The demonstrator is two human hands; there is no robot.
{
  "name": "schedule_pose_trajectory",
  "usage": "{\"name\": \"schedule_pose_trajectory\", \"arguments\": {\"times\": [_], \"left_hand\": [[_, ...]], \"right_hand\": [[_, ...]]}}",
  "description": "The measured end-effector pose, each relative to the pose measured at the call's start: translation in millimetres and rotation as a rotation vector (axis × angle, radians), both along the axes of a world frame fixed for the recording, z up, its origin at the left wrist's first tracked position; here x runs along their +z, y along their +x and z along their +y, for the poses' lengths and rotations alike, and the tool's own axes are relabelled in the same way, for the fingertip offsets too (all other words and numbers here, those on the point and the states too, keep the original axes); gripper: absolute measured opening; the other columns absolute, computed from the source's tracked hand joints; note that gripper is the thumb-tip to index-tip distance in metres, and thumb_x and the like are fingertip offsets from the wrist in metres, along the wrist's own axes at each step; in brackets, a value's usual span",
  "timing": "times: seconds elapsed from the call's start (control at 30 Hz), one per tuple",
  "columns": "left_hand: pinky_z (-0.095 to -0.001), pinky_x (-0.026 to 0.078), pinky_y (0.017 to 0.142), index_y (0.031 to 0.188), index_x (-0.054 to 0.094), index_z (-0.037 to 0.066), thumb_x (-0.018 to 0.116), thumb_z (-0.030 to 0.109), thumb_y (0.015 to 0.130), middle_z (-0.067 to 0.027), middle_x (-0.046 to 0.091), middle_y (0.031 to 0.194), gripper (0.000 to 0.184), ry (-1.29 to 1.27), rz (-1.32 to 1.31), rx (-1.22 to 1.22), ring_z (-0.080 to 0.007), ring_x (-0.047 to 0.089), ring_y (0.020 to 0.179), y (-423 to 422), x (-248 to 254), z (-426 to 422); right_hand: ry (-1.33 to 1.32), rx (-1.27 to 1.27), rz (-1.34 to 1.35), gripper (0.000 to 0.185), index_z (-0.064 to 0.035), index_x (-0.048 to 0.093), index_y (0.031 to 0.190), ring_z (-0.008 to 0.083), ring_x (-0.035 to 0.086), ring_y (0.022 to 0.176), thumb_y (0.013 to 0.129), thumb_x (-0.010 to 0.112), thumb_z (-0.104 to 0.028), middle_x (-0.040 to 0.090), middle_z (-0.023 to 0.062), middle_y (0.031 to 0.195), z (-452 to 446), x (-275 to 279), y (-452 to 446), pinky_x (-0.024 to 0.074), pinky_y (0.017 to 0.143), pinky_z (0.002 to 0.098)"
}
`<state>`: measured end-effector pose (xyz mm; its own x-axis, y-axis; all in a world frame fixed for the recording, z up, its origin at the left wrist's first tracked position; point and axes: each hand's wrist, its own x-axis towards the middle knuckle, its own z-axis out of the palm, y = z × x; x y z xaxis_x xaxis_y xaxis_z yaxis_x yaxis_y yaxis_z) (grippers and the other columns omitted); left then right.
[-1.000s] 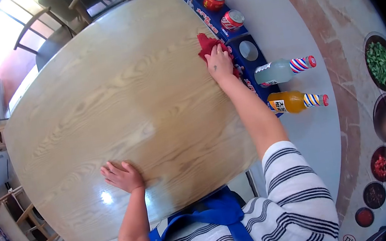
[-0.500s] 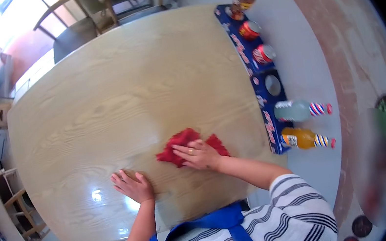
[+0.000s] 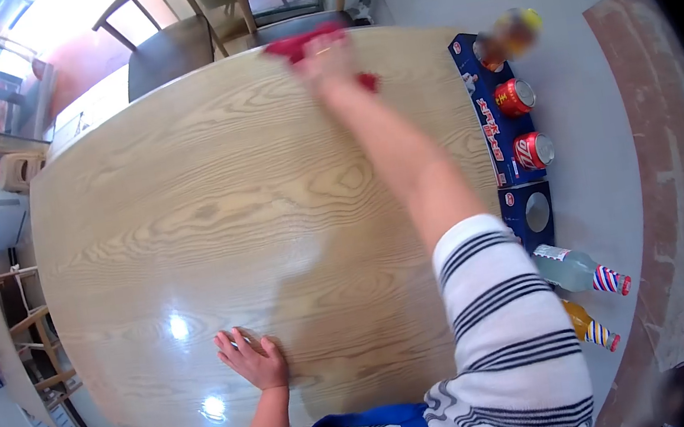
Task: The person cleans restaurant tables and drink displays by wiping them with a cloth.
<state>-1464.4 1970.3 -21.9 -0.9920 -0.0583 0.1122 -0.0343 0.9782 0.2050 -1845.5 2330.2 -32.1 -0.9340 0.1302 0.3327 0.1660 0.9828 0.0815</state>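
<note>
My right hand (image 3: 327, 60), smeared by motion, is on a red cloth (image 3: 296, 44) at the far edge of the wooden table (image 3: 184, 209). Parts of the cloth stick out to the left of the hand and to its lower right. My left hand (image 3: 256, 361) lies flat near the table's front edge, fingers spread, holding nothing.
Along the right edge a blue box (image 3: 478, 89) bears a blurred bottle (image 3: 510, 37) and two red cans (image 3: 515, 97) (image 3: 533, 151). Nearer are a pale bottle (image 3: 575, 267) and an orange bottle (image 3: 585, 323). Chairs (image 3: 170, 58) stand beyond the far edge.
My right hand went with the cloth from the right edge to the near middle, then to the far edge. My left hand remains flat on the table. The view has shifted.
</note>
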Motion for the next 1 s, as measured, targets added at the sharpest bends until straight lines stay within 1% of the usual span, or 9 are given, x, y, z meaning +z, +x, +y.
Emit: {"name": "schedule_pose_trajectory", "arguments": {"times": [0.07, 0.17, 0.3, 0.4, 0.43, 0.47, 0.8, 0.93, 1.0], "left_hand": [[-0.0546, 0.014, 0.105, 0.131, 0.033, 0.003, 0.053, 0.023, 0.078, -0.0231, 0.026, 0.139, 0.060, 0.000, -0.006, -0.007, -0.0393, 0.020, 0.131, 0, 1, 1], [-0.0546, 0.014, 0.105, 0.131, 0.033, 0.004, 0.053, 0.023, 0.078, -0.0228, 0.027, 0.139, 0.060, 0.022, 0.033, -0.022, -0.0395, 0.021, 0.131, -3, 5, 5], [-0.0538, 0.014, 0.105, 0.131, 0.033, 0.004, 0.052, 0.024, 0.080, -0.0226, 0.026, 0.139, 0.058, 0.005, -0.005, -0.003, -0.0385, 0.021, 0.131, 0, 7, 5], [-0.0532, 0.015, 0.105, 0.131, 0.034, 0.004, 0.051, 0.024, 0.081, -0.0225, 0.026, 0.139, 0.056, -0.011, 0.025, -0.015, -0.0376, 0.021, 0.132, -3, 0, 1], [-0.0529, 0.015, 0.105, 0.131, 0.034, 0.004, 0.050, 0.025, 0.081, -0.0223, 0.026, 0.140, 0.056, -0.037, 0.029, -0.002, -0.0372, 0.021, 0.132, 0, 0, 1], [-0.0529, 0.015, 0.105, 0.131, 0.034, 0.004, 0.050, 0.025, 0.081, -0.0223, 0.026, 0.140, 0.056, -0.035, 0.035, -0.008, -0.0372, 0.021, 0.132, -1, 0, 1], [-0.0532, 0.015, 0.105, 0.130, 0.034, 0.003, 0.049, 0.027, 0.082, -0.0227, 0.027, 0.139, 0.056, -0.026, 0.026, 0.007, -0.0374, 0.022, 0.131, -1, 1, 1], [-0.0533, 0.016, 0.105, 0.130, 0.035, 0.003, 0.050, 0.027, 0.080, -0.0227, 0.027, 0.139, 0.057, -0.009, 0.029, 0.005, -0.0377, 0.023, 0.131, -1, 3, 1], [-0.0532, 0.016, 0.105, 0.130, 0.035, 0.003, 0.051, 0.027, 0.080, -0.0227, 0.028, 0.139, 0.057, -0.011, 0.027, 0.015, -0.0377, 0.023, 0.131, 0, 4, 2]], "right_hand": [[0.011, -0.231, -0.317, 0.044, -0.0042, 0.061, 0.100, 0.0262, 0.055, 0.099, 0.089, 0.042, -0.042, 0.060, 0.0118, 0.105, 86, 22, 11, 0.0415, 0.084, 0.0414], [0.023, -0.227, -0.148, 0.027, -0.0032, 0.059, 0.100, 0.0269, 0.056, 0.096, 0.086, 0.042, -0.018, 0.058, 0.0111, 0.108, 154, 9, 78, 0.0431, 0.083, 0.0405], [0.228, 0.134, -0.055, 0.024, -0.0067, 0.058, 0.102, 0.0272, 0.053, 0.099, 0.084, 0.042, -0.012, 0.056, 0.0123, 0.103, 173, 70, 126, 0.0427, 0.084, 0.0387], [0.312, -0.001, 0.143, 0.023, -0.0047, 0.058, 0.100, 0.0254, 0.053, 0.098, 0.083, 0.043, -0.011, 0.056, 0.0110, 0.102, 213, 86, 114, 0.0429, 0.083, 0.0361], [0.514, -0.189, -0.309, 0.023, -0.0024, 0.058, 0.099, 0.0240, 0.053, 0.097, 0.084, 0.045, -0.013, 0.057, 0.0099, 0.104, 211, 96, 118, 0.0427, 0.082, 0.0348], [0.514, -0.196, -0.305, 0.023, -0.0024, 0.058, 0.099, 0.0240, 0.053, 0.097, 0.084, 0.045, -0.013, 0.057, 0.0099, 0.104, 208, 90, 125, 0.0427, 0.082, 0.0348], [-0.160, -0.340, -0.665, 0.028, -0.0032, 0.063, 0.102, 0.0307, 0.059, 0.101, 0.078, 0.052, -0.013, 0.060, 0.0181, 0.109, 162, 149, 173, 0.0483, 0.083, 0.0400], [-0.288, -0.520, -0.055, 0.027, 0.0010, 0.061, 0.097, 0.0365, 0.061, 0.092, 0.082, 0.045, -0.015, 0.062, 0.0222, 0.097, 224, 167, 154, 0.0493, 0.078, 0.0430], [-0.247, -0.576, -0.121, 0.029, -0.0010, 0.060, 0.102, 0.0367, 0.060, 0.094, 0.084, 0.044, -0.017, 0.061, 0.0212, 0.102, 229, 174, 156, 0.0488, 0.079, 0.0433]]}}
